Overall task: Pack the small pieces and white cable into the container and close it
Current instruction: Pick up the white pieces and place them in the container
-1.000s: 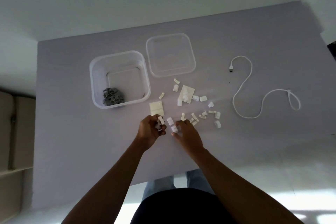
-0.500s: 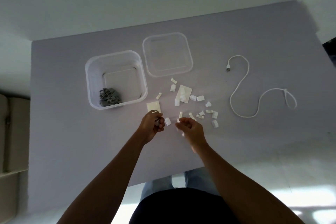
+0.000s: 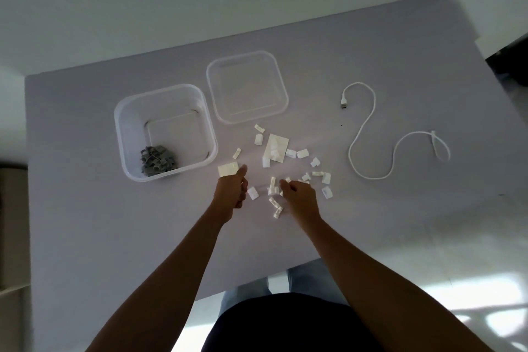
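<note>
Container (image 3: 123, 134) sits open at left on the desk (image 3: 71, 208), grey pieces (image 3: 157, 163) heaped in its near-left corner. Lid (image 3: 247, 87) lies flat just beside it, behind and to the right. Left hand (image 3: 231, 193) is curled with thumb up, near a flat white square (image 3: 228, 170); can't tell if it grips anything. Small white pieces (image 3: 303, 154) are scattered mid-desk around a larger white sheet (image 3: 275, 148). Right hand (image 3: 300, 200) has fingers bent together over the nearest pieces; whether it's pinching one, can't tell. Hands are apart. White cable (image 3: 368, 120) snakes loose at far right, well apart from the container, plug end toward the back.
</note>
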A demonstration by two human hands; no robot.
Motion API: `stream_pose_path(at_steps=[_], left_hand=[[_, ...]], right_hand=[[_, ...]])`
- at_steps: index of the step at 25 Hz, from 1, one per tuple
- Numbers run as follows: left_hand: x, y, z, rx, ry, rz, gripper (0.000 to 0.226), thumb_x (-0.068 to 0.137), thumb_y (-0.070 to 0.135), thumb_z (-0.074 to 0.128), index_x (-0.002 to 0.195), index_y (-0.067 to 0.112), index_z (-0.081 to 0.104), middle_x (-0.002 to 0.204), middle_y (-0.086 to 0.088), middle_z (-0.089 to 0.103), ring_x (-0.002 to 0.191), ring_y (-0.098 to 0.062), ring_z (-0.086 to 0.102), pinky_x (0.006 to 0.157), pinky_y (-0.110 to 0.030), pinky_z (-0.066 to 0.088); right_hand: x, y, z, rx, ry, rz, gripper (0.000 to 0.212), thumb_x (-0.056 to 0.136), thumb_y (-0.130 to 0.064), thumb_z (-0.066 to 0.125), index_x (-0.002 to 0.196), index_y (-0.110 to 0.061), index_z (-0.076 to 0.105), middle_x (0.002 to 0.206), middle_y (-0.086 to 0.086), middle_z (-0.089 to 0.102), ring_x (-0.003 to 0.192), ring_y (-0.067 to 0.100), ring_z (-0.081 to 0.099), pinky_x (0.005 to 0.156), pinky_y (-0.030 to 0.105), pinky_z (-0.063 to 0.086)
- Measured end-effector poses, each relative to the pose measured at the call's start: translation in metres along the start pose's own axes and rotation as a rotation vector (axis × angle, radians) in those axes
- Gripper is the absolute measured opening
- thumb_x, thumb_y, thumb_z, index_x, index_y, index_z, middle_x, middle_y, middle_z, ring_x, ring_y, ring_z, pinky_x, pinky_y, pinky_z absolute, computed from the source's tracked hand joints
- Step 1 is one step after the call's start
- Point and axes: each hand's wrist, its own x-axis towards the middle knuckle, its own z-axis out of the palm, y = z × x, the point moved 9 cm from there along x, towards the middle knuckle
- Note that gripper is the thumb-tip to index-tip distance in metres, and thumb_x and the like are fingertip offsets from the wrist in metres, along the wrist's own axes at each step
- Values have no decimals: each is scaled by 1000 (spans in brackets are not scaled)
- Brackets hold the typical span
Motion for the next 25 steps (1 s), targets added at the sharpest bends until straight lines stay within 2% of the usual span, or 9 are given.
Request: stream_pose_path(at_steps=[2,4,7,11,13,15,18,20,25], left_hand=[[2,11,-6,483,148,132,52,90,58,53,62,14,55,61,-2,55,55,-18,53,55,-28,41],[-3,21,-1,921,242,283,58,91,61,48,64,11,62,68,-6,64,71,-25,64,65,-31,47],[-1,17,8,1164,274,307,61,90,64,45,91,7,67,91,-11,70,87,-30,68,72,-35,52],[0,20,25,1295,226,365,49,92,51,52,106,5,63,106,-13,67,99,-31,66,77,-36,50],[6,19,30,1228,177,375,42,91,44,56,102,4,63,102,-15,67,96,-32,66,76,-36,50],[13,18,29,1007,118,325,38,88,42,58,87,5,66,85,-13,67,81,-29,64,69,-33,48],[16,18,19,369,27,192,31,87,27,58,64,7,60,57,-6,51,53,-21,46,51,-28,35],[15,15,21,-35,-73,61,31,82,13,52,54,14,40,51,-2,32,47,-17,26,43,-22,20],[7,34,44,-292,-325,36,19,75,11,41,57,15,36,51,-2,31,43,-13,22,39,-18,15]], right_hand=[[-3,-10,5,-267,24,-166,33,100,-37,48,88,-10,63,80,8,70,75,21,66,69,32,51],[-7,-16,12,-322,7,-249,26,98,-39,53,107,-16,59,95,5,72,86,20,69,75,32,55],[-12,-23,19,-383,25,-322,25,93,-31,61,114,-17,59,100,4,71,91,21,68,79,30,52],[-11,-22,21,-502,81,-376,13,91,-24,62,92,-12,65,83,7,70,76,24,68,64,29,50],[-7,-17,17,-392,75,-365,13,88,-24,66,87,-11,66,81,7,69,74,20,67,64,27,49],[-2,-9,8,-68,39,-205,16,86,-25,68,85,-10,65,80,5,67,72,11,60,67,23,47],[5,9,-2,454,-26,148,19,84,-24,61,74,-7,59,67,7,59,58,13,51,56,27,40],[2,16,-2,693,-133,322,22,83,-24,56,64,-15,50,60,3,49,46,12,40,48,25,28],[12,4,-16,1009,-295,251,23,82,-12,37,60,-13,42,59,9,49,47,17,31,47,23,20]])
